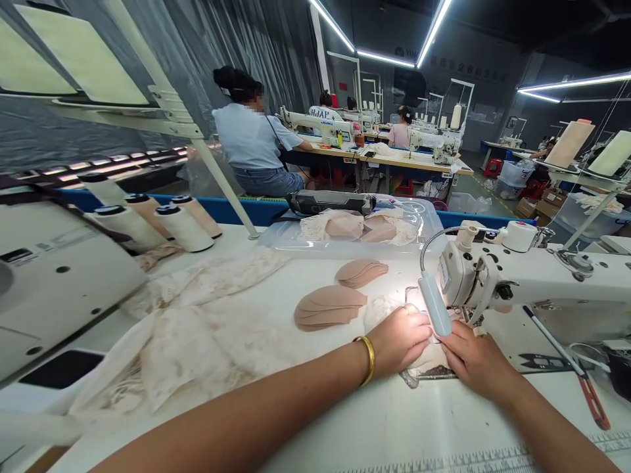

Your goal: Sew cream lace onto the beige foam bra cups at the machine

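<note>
My left hand [400, 338], a gold bangle on its wrist, has its fingers bent and closed on a piece of pale lace fabric [426, 362]. On the other side of this piece, close by the needle area of a white sewing machine [542, 279], my right hand [476, 361] pinches the same fabric. A lit lamp [434, 305] on a bendable neck hangs over both hands and hides part of the cloth and some fingertips. Left of my hands lie two fanned stacks of beige cup-shaped pieces [330, 307].
A long spread of pale lace [197, 335] covers the left of the table. Behind the stacks stands a clear plastic tray [280, 240] with more pieces. Black thread snips [545, 362] and a red-handled tool [594, 401] lie at right. Thread cones [185, 226] stand at left; co-workers sit beyond.
</note>
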The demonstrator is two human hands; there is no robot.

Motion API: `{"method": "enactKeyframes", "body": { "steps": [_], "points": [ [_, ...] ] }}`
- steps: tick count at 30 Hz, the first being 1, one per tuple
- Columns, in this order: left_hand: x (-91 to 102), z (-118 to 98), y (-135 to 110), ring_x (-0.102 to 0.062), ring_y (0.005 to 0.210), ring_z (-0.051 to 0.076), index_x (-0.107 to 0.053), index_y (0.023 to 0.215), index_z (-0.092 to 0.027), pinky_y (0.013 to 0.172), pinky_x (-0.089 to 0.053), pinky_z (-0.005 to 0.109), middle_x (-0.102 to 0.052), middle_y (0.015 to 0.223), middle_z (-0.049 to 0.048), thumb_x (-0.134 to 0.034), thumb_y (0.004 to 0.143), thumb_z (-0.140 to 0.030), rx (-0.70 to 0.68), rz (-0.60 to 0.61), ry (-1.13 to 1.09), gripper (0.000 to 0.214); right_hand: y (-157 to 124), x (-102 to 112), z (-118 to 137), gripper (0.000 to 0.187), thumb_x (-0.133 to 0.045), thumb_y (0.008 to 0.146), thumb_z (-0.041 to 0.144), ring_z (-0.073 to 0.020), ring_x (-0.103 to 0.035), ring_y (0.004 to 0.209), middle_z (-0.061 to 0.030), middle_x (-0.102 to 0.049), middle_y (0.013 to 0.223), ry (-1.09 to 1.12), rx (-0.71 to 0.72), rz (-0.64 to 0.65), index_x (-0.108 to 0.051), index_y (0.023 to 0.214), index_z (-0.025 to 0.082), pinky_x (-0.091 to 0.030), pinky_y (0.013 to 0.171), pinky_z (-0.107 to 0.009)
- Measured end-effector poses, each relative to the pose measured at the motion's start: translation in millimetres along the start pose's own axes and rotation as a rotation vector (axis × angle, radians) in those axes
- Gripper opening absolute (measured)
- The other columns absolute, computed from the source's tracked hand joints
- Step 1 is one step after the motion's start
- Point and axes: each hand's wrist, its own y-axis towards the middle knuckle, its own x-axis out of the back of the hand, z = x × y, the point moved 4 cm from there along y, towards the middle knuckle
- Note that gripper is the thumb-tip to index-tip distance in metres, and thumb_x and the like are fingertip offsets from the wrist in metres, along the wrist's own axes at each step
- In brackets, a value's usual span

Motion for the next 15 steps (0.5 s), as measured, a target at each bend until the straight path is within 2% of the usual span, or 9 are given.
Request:
{"method": "enactKeyframes", "body": {
  "steps": [4, 10, 15],
  "points": [
    [-0.3, 1.8, 1.4, -0.062, 0.09, 0.023, -0.063, 0.084, -0.019, 0.091, -0.05, 0.038, -0.067, 0.089, 0.0065, -0.05, 0.096, -0.017, 0.025, 0.0, -0.006, 0.018, -0.9, -1.3, -2.3, 0.022, -0.042, 0.097, 0.012, -0.018, -0.062, 0.08, -0.0068, -0.068, 0.099, -0.012, -0.015, -0.012, -0.062, 0.1, 0.023, -0.034, 0.052, -0.026],
    [0.5, 0.2, 1.0, -0.06, 0.085, 0.021, -0.062, 0.081, -0.018, 0.089, -0.051, 0.038, -0.067, 0.086, 0.0058, -0.047, 0.097, -0.017, 0.038, -0.003, -0.007, 0.022, -1.0, 1.8, 1.1, 0.033, -0.045, 0.092, 0.006, -0.0192, -0.062, 0.083, -0.007, -0.069, 0.103, -0.029, 0.021, 0.019, -0.063, 0.113, 0.025, -0.033, 0.051, -0.026],
    [-1.9, 0.1, 0.9, -0.062, 0.092, 0.023, -0.064, 0.087, -0.018, 0.094, -0.051, 0.039, -0.068, 0.09, 0.0069, -0.048, 0.097, -0.018, 0.042, -0.015, -0.002, 0.019, -1.1, 3.1, 1.9, 0.033, -0.046, 0.09, 0.005, -0.0196, -0.063, 0.085, -0.0074, -0.069, 0.103, -0.036, 0.032, 0.004, -0.063, 0.111, 0.025, -0.034, 0.052, -0.026]
  ]
}}
